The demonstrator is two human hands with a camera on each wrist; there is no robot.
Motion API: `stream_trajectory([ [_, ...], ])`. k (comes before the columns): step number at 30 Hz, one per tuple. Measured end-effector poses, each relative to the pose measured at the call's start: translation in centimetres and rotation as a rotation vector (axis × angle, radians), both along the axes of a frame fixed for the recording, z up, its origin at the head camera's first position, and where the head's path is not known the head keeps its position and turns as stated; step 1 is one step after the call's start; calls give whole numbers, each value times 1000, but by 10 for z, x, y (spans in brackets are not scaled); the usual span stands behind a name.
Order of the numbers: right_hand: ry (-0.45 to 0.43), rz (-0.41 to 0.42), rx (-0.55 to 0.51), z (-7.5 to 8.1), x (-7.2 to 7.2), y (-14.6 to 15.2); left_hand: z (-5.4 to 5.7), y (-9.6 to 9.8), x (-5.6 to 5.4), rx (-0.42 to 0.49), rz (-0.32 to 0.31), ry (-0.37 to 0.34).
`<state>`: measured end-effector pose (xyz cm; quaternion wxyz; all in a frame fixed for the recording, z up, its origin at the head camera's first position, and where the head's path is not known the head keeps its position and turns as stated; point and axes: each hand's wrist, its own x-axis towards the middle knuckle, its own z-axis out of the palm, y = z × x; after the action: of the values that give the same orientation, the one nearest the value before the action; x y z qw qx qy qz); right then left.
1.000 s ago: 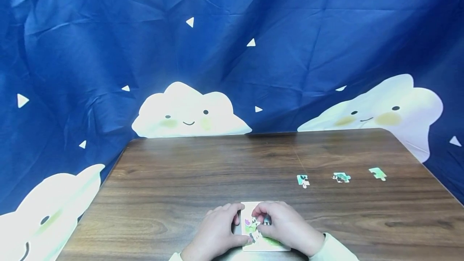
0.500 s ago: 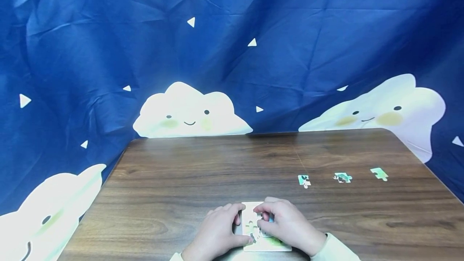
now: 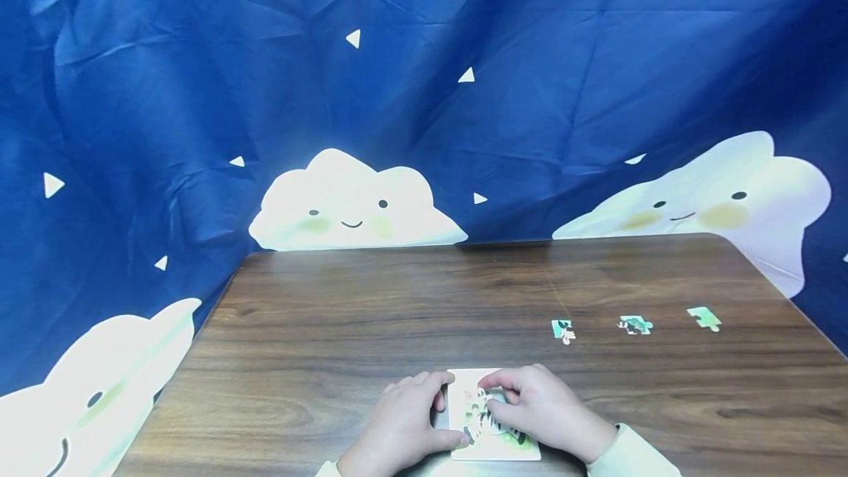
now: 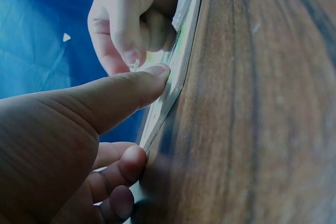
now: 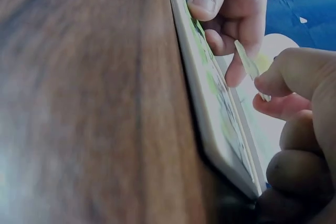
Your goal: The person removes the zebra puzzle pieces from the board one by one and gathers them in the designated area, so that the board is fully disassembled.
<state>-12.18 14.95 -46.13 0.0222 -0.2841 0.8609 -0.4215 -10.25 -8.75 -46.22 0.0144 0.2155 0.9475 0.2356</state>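
Note:
A small jigsaw board (image 3: 493, 453) with a pale border and a zebra-like striped picture lies at the table's near edge. My left hand (image 3: 405, 422) holds its left side, the thumb pressing on the face and curled fingers at the edge, as the left wrist view shows. My right hand (image 3: 548, 412) is over the board's right part. Between its thumb and index finger it pinches a thin jigsaw piece (image 5: 247, 62), tilted and raised off the board in the right wrist view. The right hand hides part of the picture.
Three loose jigsaw pieces lie in a row farther back on the right: one with black and white marks (image 3: 564, 330), a teal one (image 3: 636, 324) and a green one (image 3: 704, 318). Behind the brown wooden table (image 3: 371, 300) hangs a blue cloth (image 3: 397, 94) with clouds.
The pinched piece has turned in my right fingers; half a second ago it was mostly hidden behind them. My left hand keeps its hold on the board. The head view has shifted slightly.

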Motion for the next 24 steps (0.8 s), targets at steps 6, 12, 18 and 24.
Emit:
stream_trajectory([
  [6,-28,39,-80,-6,-2,7,-1,1,0,0,12,-20],
  [12,-5,55,-96,-9,-2,14,0,2,-1,-2,16,-22],
  [18,-20,46,-86,-9,0,19,0,2,0,-2,13,-3],
  [24,-37,40,-70,-8,1,24,0,1,1,2,18,12],
])
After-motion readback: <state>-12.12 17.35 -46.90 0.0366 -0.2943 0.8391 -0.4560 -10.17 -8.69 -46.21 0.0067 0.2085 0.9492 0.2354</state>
